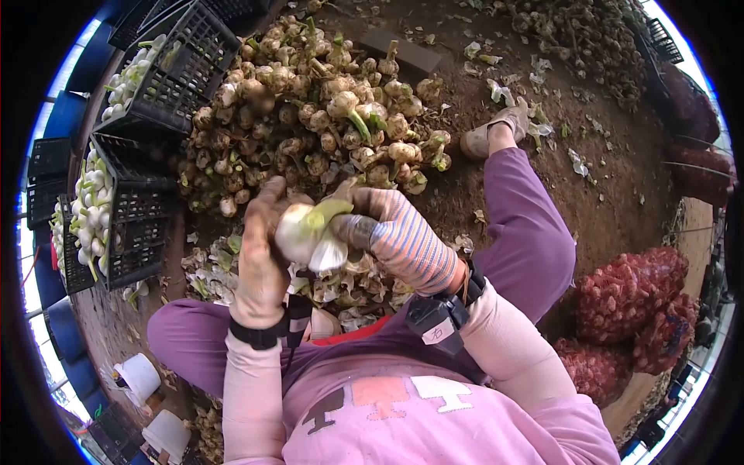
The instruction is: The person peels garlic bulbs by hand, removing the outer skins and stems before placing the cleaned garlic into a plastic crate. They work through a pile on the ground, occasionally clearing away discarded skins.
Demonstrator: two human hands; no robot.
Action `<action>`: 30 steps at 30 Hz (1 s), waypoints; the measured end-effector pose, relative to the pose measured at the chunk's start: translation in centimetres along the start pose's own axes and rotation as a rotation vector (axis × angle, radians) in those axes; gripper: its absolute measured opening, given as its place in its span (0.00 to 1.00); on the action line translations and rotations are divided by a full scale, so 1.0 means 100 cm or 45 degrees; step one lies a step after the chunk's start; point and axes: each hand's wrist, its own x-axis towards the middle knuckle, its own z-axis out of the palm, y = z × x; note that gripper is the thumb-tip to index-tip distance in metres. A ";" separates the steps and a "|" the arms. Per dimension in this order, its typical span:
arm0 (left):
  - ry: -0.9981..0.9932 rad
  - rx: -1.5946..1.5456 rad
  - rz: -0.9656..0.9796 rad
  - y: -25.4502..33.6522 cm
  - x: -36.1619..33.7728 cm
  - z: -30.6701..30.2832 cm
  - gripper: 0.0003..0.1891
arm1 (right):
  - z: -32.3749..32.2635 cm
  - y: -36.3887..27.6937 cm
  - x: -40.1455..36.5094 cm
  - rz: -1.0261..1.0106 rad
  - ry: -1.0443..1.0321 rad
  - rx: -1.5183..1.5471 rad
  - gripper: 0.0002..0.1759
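Note:
Between my hands is a white garlic bulb (295, 235) with a short green stalk and a loose flap of pale skin. My left hand (262, 252), in a soiled pale glove, cups it from the left side. My right hand (399, 236) wears a striped glove with dark, dirty fingertips, which close on the stalk and skin side. The exact right fingertip contact is blurred. Just beyond lies a big heap of brown, unpeeled garlic bulbs (291, 101) with stalk stubs. Peeled skins (353, 287) litter the ground beneath my hands.
Black crates (182, 74) of white bulbs (93, 209) stand at the left. Red mesh sacks (628, 298) sit at the right. White buckets (139, 377) are at lower left. A board (399, 53) lies behind the heap, and another bulb pile (581, 35) is at the far right.

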 end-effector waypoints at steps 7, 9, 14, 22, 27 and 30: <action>-0.469 -1.283 0.013 -0.036 -0.004 -0.004 0.30 | 0.009 0.002 -0.005 -0.020 -0.077 -0.171 0.10; 0.078 -0.095 0.201 -0.013 -0.008 0.021 0.32 | 0.004 0.001 -0.006 -0.035 -0.112 -0.063 0.10; -0.330 -0.073 0.243 0.000 -0.019 0.032 0.43 | -0.021 0.016 0.023 -0.329 0.254 0.173 0.10; 0.161 -0.980 0.035 0.021 -0.007 0.005 0.29 | -0.001 0.008 0.003 -0.628 -0.630 -0.759 0.15; 0.146 -1.228 -0.077 -0.006 -0.001 -0.011 0.25 | -0.002 0.006 -0.003 -0.290 -0.060 0.346 0.15; 0.302 -1.240 -0.053 -0.008 -0.004 -0.015 0.25 | -0.005 0.009 0.011 -0.326 0.158 -0.867 0.13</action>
